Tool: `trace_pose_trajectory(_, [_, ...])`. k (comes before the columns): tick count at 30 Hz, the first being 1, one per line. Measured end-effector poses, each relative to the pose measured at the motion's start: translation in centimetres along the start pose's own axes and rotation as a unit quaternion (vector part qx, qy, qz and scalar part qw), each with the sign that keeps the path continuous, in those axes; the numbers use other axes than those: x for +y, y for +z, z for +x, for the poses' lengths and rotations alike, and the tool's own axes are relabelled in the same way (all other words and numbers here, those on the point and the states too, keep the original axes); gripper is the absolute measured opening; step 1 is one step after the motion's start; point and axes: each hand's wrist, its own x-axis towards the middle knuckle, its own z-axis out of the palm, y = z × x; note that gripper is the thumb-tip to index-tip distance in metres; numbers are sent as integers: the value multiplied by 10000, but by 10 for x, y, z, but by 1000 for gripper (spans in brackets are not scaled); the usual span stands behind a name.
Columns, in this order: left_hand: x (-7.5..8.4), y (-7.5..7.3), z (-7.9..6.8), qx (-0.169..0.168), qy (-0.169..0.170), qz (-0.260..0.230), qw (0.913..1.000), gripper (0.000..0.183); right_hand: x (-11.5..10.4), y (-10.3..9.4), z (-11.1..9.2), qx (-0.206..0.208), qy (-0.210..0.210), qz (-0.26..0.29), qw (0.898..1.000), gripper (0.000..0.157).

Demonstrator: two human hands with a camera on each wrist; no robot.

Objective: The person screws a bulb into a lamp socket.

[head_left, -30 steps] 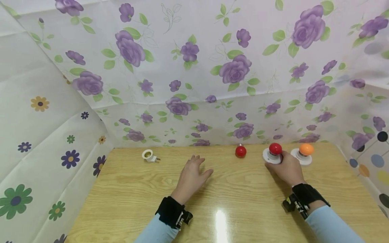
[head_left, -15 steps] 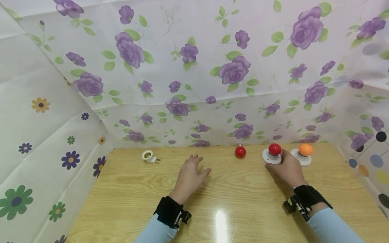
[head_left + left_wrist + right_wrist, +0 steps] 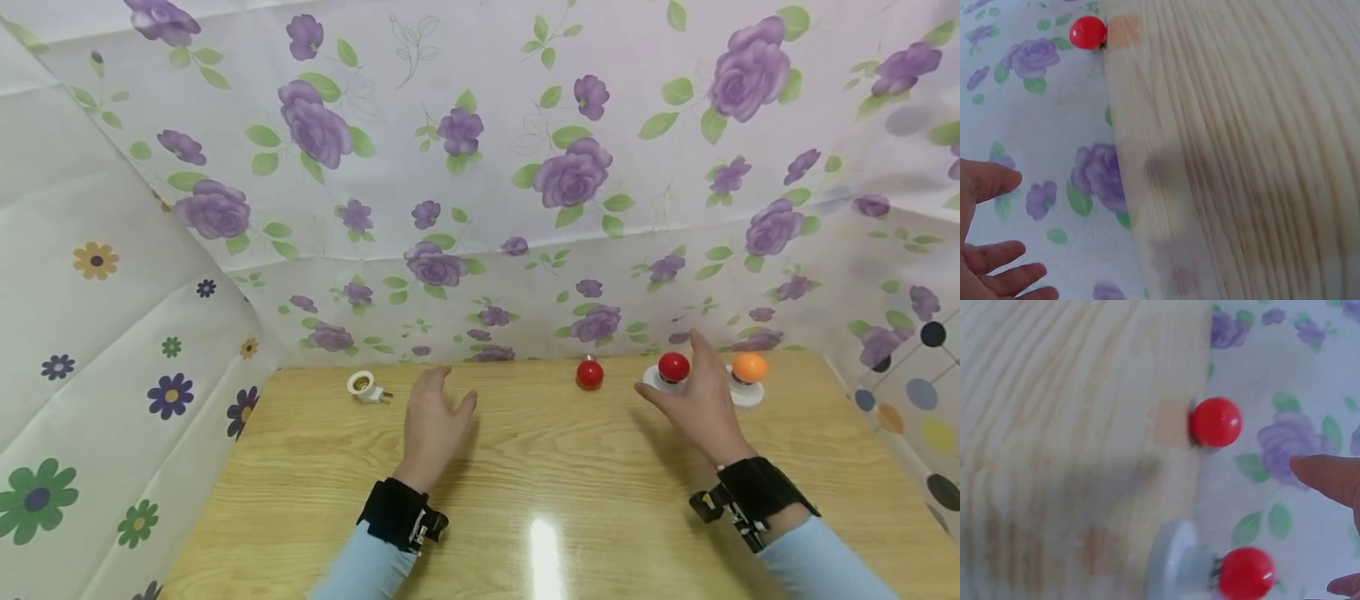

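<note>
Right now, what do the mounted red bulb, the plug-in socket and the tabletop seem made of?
The mounted red bulb: plastic or coated glass, glossy with highlights. The plug-in socket: probably plastic, judging by its smooth white body. The tabletop: wood or wood-look laminate, showing grain and a glossy reflection.

Standing here, I'd say the head cam's aimed forward and down over most of the surface (image 3: 585, 467). Left wrist cam (image 3: 432, 525) and right wrist cam (image 3: 706, 506) sit way closer, pictures tipped sideways; the loose red bulb (image 3: 589, 374) shows in all three views.
</note>
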Motion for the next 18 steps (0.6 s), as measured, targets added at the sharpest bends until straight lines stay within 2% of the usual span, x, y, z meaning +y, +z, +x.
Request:
trace_pose_trajectory(4, [-13, -5, 6, 277, 59, 170, 9995, 52, -16, 2, 2, 297, -428, 15, 9986, 100])
trace_pose_trajectory(7, [-26, -8, 12, 416, 133, 328, 9985, 51, -27, 5, 0, 305, -597, 49, 9977, 90])
trace_pose_trajectory(14, [-53, -22, 26, 973, 273, 904, 9908, 52, -41, 19, -10, -127, -863, 24, 9962, 78])
trace_pose_trajectory(16, [-58, -27, 31, 1086, 144, 999, 9890, 55, -42, 22, -12, -283, -866, 30, 9958, 77])
trace_pose_trajectory(18, [-65, -32, 35, 1129, -143, 1051, 9879, 61, -41, 25, -14, -475, -802, 35, 9956, 75])
